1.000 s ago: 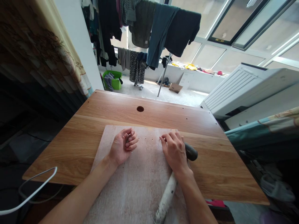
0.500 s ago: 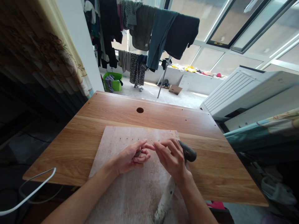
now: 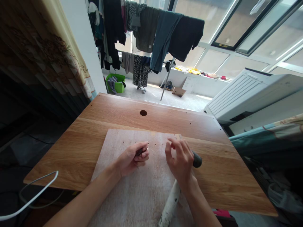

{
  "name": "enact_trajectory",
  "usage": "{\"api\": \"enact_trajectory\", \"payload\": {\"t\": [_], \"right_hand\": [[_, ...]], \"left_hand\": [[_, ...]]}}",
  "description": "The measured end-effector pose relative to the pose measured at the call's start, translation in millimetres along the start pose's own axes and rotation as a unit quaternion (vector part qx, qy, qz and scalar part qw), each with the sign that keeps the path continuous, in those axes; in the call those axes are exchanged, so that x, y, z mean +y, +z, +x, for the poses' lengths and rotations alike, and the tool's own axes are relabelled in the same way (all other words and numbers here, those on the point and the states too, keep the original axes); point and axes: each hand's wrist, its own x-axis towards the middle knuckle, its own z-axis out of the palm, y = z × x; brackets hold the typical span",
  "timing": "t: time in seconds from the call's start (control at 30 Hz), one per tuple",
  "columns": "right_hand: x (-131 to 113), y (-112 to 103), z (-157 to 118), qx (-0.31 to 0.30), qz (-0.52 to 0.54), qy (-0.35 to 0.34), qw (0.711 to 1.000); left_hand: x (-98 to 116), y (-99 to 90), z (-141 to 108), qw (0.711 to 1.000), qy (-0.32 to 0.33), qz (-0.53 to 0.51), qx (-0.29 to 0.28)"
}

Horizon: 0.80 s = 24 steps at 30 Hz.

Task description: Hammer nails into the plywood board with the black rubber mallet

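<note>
The left hand (image 3: 132, 158) is clutching unused-looking dark metal slivers (image 3: 139, 153) beside dark dots (image 3: 155, 144) lining the pale wooden board (image 3: 142, 195), the right hand (image 3: 180, 159) gripping indeterminably.

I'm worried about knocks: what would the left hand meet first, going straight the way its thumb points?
The left hand would likely meet the right hand first, though their heights above the pale board are unclear.

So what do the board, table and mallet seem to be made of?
Board: probably plywood or similar; matt and pale, with fine streaks. Table: wood or wood-look laminate, brown-grained with a soft sheen. Mallet: dark, dull head, perhaps rubber; whitish, dark-flecked handle, maybe painted, material unclear.
</note>
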Motion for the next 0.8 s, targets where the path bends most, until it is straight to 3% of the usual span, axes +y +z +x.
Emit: {"api": "enact_trajectory", "payload": {"t": [0.07,0.17,0.3,0.5,0.67,0.8], "right_hand": [[2.5,4.9,0.4,-0.005,-0.067,0.081,0.994],[1.9,10.5,2.2,-0.057,-0.133,0.125,0.982],[-0.4,9.9,3.8,-0.096,-0.175,0.141,0.97],[5.4,8.1,-0.1,-0.085,-0.175,0.146,0.97],[10.6,10.1,-4.8,-0.067,-0.168,0.141,0.973],[10.7,9.8,-5.3,-0.062,-0.165,0.137,0.975]], "left_hand": [[4.2,-2.5,-0.5,0.999,0.037,-0.021,0.015],[8.8,-4.8,-2.0,0.996,0.086,-0.019,0.03],[10.5,-5.1,-2.0,0.989,0.12,-0.05,0.07],[20.5,-5.3,-0.8,0.973,0.114,-0.176,0.098],[27.8,-6.5,-3.6,0.951,0.168,-0.228,0.126],[25.0,-6.9,-1.8,0.963,0.113,-0.202,0.139]]}}
